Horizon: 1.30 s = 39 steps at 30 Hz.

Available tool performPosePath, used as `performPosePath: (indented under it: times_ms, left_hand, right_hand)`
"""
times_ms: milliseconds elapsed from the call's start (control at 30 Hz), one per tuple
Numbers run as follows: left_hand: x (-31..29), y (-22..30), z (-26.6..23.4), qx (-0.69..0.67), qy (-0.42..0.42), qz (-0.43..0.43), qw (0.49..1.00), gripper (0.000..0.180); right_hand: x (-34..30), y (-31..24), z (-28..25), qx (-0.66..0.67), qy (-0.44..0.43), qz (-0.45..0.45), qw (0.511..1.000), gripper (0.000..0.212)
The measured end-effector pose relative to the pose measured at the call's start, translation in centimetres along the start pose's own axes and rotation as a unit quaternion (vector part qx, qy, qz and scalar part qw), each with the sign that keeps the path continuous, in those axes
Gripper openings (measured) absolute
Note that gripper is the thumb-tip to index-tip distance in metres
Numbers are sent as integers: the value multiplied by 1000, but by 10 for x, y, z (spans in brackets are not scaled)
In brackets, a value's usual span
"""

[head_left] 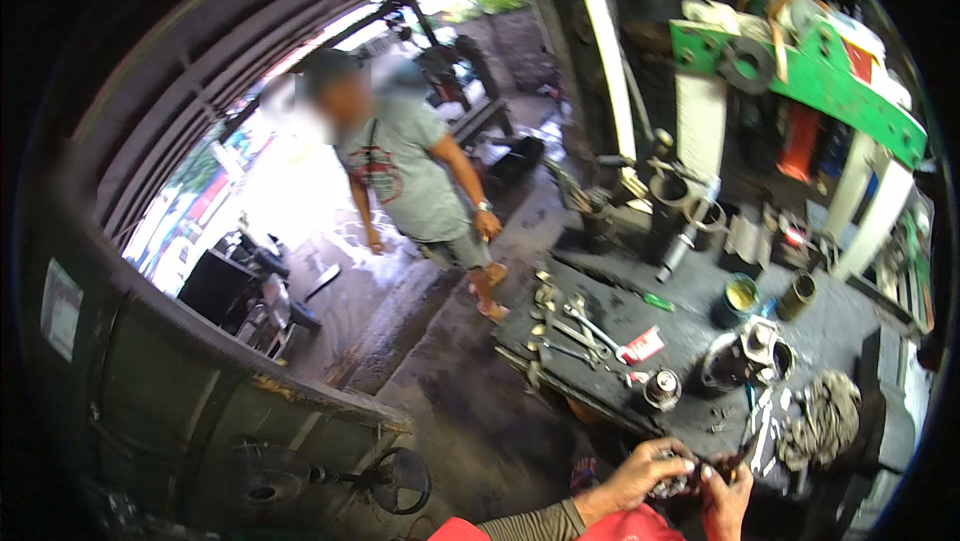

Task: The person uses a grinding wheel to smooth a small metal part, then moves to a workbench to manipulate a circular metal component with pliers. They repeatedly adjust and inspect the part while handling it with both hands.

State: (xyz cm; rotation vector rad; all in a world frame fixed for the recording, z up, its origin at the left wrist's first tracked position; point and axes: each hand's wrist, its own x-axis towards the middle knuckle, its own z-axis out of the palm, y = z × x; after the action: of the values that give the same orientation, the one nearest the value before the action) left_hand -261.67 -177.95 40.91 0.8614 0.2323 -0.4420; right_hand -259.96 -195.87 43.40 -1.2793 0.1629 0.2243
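Close to the bench's near edge, my left hand (642, 471) curls its fingers around a small, dark, greasy metal part (672, 484). My right hand (727, 503) grips the same part from the other side, thumb up. Fingers cover much of the part, so its exact kind is unclear. Just beyond my hands lies the dark workbench (690, 313), with a round metal can (662, 389) and a grimy rag (822, 421) on it. Wrenches (597, 329) and a small red-and-white box (642, 345) rest farther left. A dark, blackened metal housing (727, 363) stands past the can.
A person (405, 176) in a grey T-shirt stands beyond the bench's left end. A green steel frame (800, 71) rises over the bench's far side. At lower left are a dark panel (190, 391) and a handwheel (402, 481).
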Motion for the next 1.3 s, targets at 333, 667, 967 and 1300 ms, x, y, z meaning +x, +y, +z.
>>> performPosePath:
  times_ms: [333,667,967,1300]
  left_hand:
    - [-2,-8,-12,21,53,73,996,20]
    - [-8,21,1,230,97,163,955,18]
    - [3,37,21,85,37,77,993,36]
    - [10,36,31,190,29,64,979,37]
  right_hand:
    - [1,-11,13,-43,-66,60,995,10]
    - [8,-18,15,-93,-65,27,993,16]
    - [10,-23,3,2,-32,98,995,18]
    - [7,-27,-4,22,-59,66,996,19]
